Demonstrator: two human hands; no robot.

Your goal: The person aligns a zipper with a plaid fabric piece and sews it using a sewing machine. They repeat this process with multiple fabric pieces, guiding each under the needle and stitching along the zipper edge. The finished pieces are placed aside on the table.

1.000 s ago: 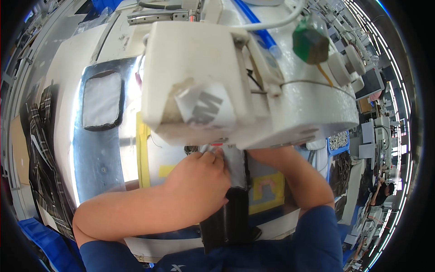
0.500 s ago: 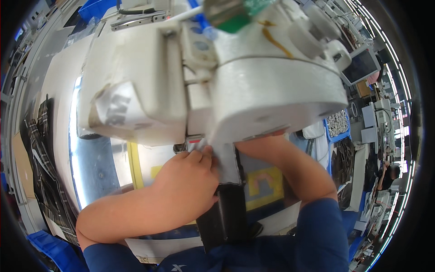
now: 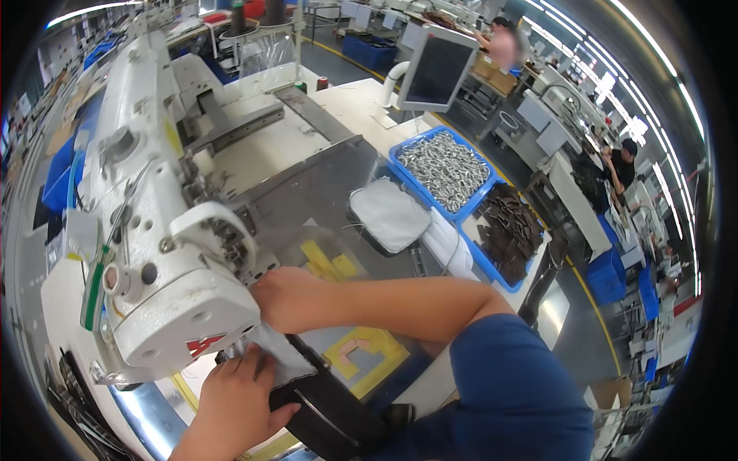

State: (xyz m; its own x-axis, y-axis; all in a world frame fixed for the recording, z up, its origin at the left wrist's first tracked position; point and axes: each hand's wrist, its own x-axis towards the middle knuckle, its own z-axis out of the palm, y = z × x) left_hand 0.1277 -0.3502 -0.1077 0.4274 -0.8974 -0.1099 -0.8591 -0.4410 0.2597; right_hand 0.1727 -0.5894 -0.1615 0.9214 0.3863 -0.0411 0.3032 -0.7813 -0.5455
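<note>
A white industrial sewing machine head stands at the left, over the work. Beneath its front edge lies a light grey cloth piece, joined to a black strip of material with a pale line along it. My left hand rests on the cloth's near side, fingers stretched out toward the needle area and thumb apart on the black strip. My right hand is at the far side of the cloth, close against the machine head. Its back shows, but its fingers are hidden.
Yellow guide strips are fixed on the plate. Further right are a stack of white-grey pieces, a blue tray of metal rings and a blue tray of dark brown pieces. A monitor stands behind. Other people work farther off.
My view has swung to the right, bringing the trays and monitor into fuller sight and the machine head to the left. Both hands stay by the cloth; more of the right hand shows.
</note>
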